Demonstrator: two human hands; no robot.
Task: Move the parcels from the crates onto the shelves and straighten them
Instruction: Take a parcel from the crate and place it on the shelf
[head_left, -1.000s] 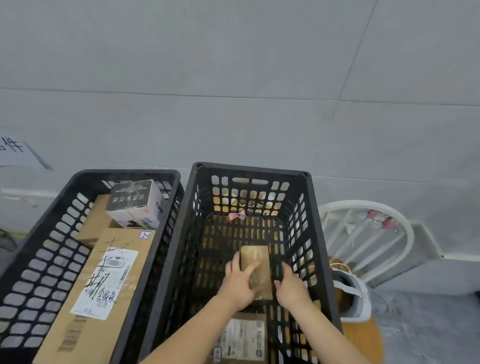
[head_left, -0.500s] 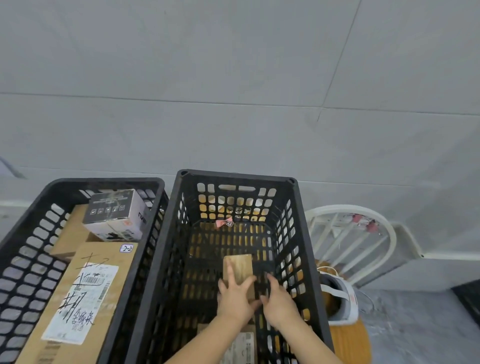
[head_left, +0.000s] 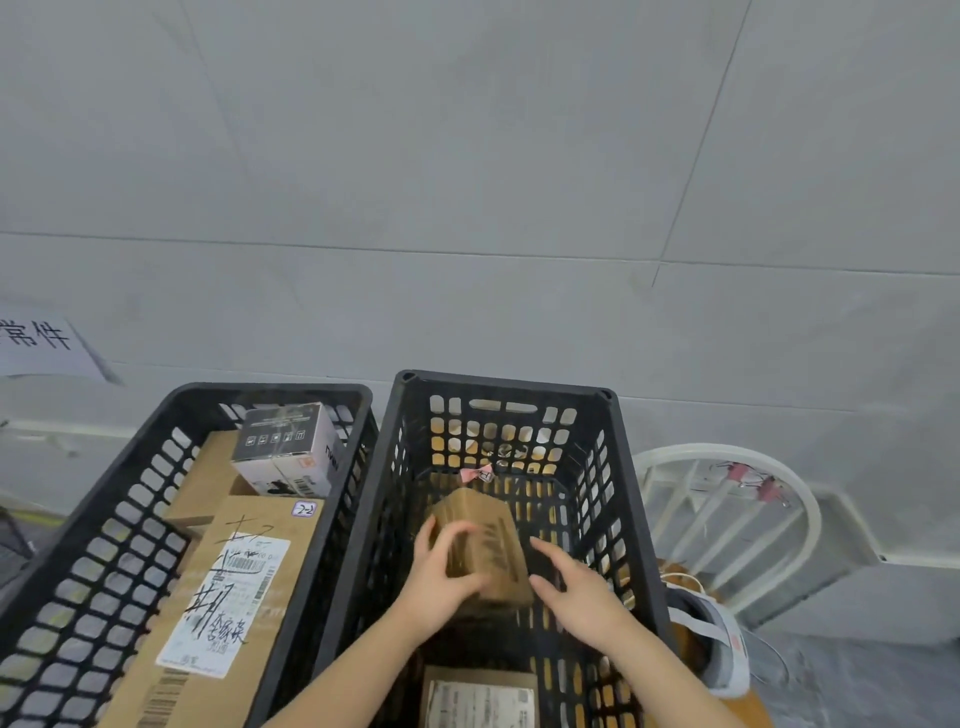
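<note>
Grey panelled wall (head_left: 467, 156) behind. In the middle of the right crate (head_left: 506, 382), the left hand (head_left: 441, 582) curls its fingers round the tilted brown parcel (head_left: 485, 545). The right hand (head_left: 582, 592) is spread just beside it. Held one-handed, the parcel could twist loose and drop.

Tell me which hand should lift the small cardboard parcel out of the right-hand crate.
Left. The left hand grips the small cardboard parcel, fingers curled over its top; the right hand lies open beside it.
</note>
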